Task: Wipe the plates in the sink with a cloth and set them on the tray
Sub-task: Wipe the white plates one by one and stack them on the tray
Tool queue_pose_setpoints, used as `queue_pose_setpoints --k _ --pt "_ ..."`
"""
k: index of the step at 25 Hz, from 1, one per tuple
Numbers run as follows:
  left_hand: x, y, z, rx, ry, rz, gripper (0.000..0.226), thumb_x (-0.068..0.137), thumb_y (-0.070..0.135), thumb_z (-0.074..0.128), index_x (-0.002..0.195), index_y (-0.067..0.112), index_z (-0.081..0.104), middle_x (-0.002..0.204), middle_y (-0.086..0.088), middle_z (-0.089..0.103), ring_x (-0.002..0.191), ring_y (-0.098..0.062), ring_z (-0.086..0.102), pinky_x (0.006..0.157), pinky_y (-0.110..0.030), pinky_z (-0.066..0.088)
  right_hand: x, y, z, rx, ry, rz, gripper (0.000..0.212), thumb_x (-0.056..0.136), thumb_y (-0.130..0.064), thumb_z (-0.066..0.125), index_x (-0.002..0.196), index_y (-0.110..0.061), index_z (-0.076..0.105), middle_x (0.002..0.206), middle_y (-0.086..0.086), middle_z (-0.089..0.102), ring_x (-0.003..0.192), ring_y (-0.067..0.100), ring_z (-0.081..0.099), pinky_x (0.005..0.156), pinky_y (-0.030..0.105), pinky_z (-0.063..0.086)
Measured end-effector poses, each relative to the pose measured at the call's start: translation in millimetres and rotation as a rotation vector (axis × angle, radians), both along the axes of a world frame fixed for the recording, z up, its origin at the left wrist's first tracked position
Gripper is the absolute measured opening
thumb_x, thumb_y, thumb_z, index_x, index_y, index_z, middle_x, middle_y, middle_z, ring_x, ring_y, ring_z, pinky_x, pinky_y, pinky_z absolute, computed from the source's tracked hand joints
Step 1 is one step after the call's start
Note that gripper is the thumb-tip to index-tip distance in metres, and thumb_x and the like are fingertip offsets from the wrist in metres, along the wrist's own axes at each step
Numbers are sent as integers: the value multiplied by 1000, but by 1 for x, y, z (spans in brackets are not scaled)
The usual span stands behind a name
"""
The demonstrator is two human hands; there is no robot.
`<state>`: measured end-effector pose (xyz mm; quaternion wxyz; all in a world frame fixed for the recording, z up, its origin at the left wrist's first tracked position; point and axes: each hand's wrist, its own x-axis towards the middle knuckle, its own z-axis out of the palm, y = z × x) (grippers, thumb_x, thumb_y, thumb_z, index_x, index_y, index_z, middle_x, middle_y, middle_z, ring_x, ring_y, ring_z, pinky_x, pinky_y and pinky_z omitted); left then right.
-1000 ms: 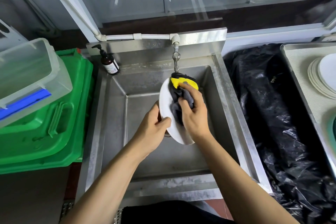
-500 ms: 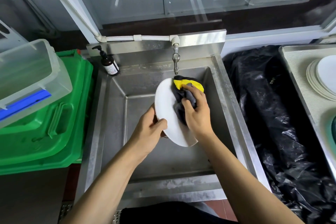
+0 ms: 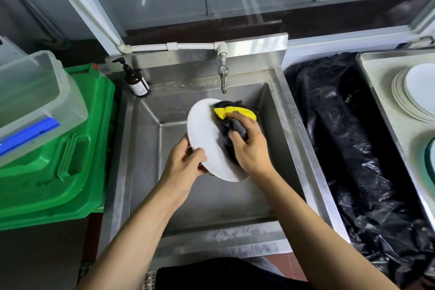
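now the plate [image 3: 204, 134] tilts flatter over the sink [image 3: 294, 125] than a second ago, left hand [image 3: 182, 167] fingers gripping its rim, right hand [image 3: 249, 146] fingers clutching the cloth [image 3: 231, 120] against its face, wiping underway.

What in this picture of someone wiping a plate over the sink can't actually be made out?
Head view only:
- Underside of the plate: faces away.
- Plate face beneath the cloth and right hand: covered.
- Plate stack on the tray: cut by the right edge.
- Soap bottle label: too small.
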<state>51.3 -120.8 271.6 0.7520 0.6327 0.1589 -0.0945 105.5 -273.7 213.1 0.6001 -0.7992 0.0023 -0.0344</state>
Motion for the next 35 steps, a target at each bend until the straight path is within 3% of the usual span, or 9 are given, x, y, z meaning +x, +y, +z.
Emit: queue_pose_setpoints --k 4,7,11,17,21,25,28,32,35 --pt "5 0 0 79 -16 -77 43 78 -1 49 116 15 62 89 -1 68 83 -16 62 72 -38 58 -11 14 7 52 -36 91 41 88 -9 57 125 -20 68 128 -20 62 127 5 52 114 28 40" --pt "6 5 0 75 0 -46 46 78 0 49 121 12 61 97 -3 71 94 -18 67 85 -47 57 -16 21 14 55 -148 305 47 88 -1 59 129 -20 68 138 -5 61 138 9 50 118 28 36" --pt "11 7 3 69 21 42 39 93 -15 39 121 2 59 87 -2 67 85 -18 64 92 -58 53 -8 2 8 18 15 194 44 88 1 58 124 -21 70 128 -17 62 126 -2 51 115 31 38" --pt "21 11 7 -5 70 150 35 92 -13 37 108 6 63 91 -7 73 86 -25 68 76 -46 59 -23 -3 20 27 -48 442 51 80 1 57 123 -20 73 137 -2 64 139 6 49 118 24 34" --pt "24 21 8 -49 95 221 49 87 -15 38 98 23 67 89 3 72 85 -24 65 66 -42 58 -35 -27 1 -102 16 328 45 80 -10 57 117 -27 76 138 -10 62 135 -1 50 115 16 34" --pt "21 25 6 -66 111 129 66 86 -15 39 128 31 62 119 -1 65 105 -26 61 82 -55 56 -25 -29 -19 -165 126 19 42 88 -6 60 122 -27 72 135 -3 60 124 9 57 96 -4 27" --pt "18 21 8 -103 128 97 66 83 -15 43 125 32 65 116 0 66 102 -25 61 88 -56 53 -1 -28 -17 -100 195 -104 42 92 -5 58 129 -22 68 134 4 59 118 13 56 89 -6 27" --pt "12 11 10 -87 90 -40 69 73 -4 51 131 32 62 107 -2 65 96 -24 56 80 -48 54 30 -10 6 -84 105 -47 43 93 -9 58 133 -22 64 141 2 54 127 12 53 108 14 34" --pt "12 7 12 -53 51 -115 75 71 -1 49 137 35 57 107 -6 65 93 -25 55 80 -50 50 39 15 26 -66 -90 126 47 88 -8 56 134 -17 65 143 6 55 132 9 50 109 6 29"
